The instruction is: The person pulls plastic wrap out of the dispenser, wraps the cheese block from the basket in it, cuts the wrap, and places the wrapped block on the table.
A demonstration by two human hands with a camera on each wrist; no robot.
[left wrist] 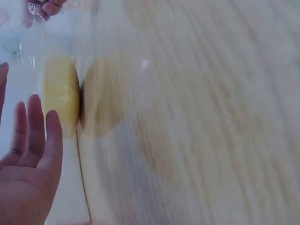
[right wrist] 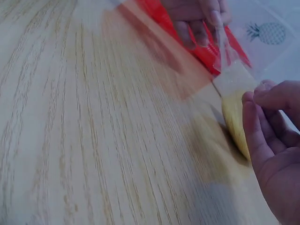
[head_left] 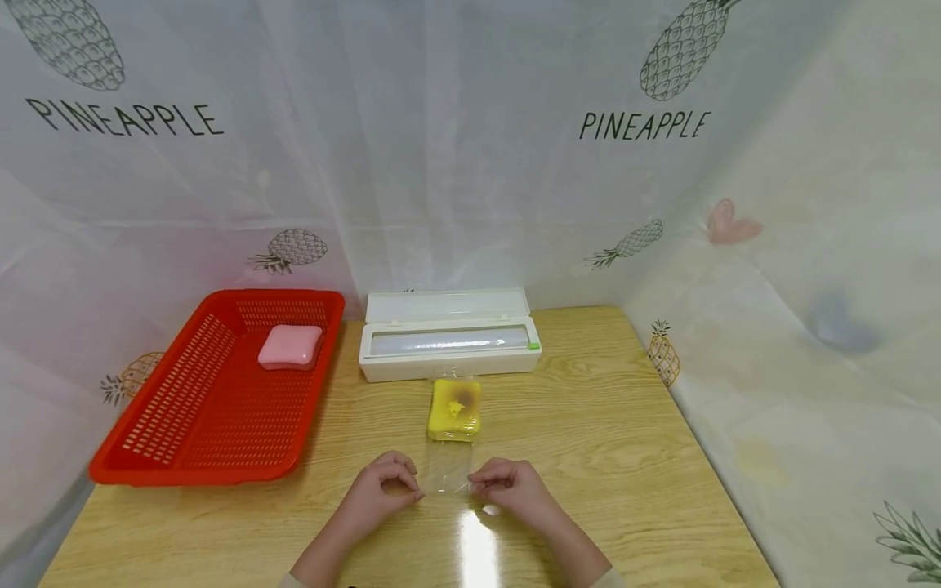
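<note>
In the head view a rounded yellow block (head_left: pixel 454 412) with a brownish patch on top lies on the table, with clear cling film (head_left: pixel 449 465) over it and stretching toward the near side. My left hand (head_left: pixel 378 494) pinches the film's near left corner between thumb and forefinger. Its other fingers (left wrist: pixel 33 126) are straight in the left wrist view. At the near right corner, thumb and forefinger of my right hand (head_left: pixel 515 490) pinch the film. The right wrist view shows the film gathered into a strand at the left hand's fingertips.
Behind the block stands a white cling film box (head_left: pixel 450 363), lid raised, with the roll inside. A red plastic basket (head_left: pixel 297 469) at the left holds a pink rounded block (head_left: pixel 291 346). A pineapple-printed cloth (head_left: pixel 456 163) hangs behind the wooden table (head_left: pixel 610 425).
</note>
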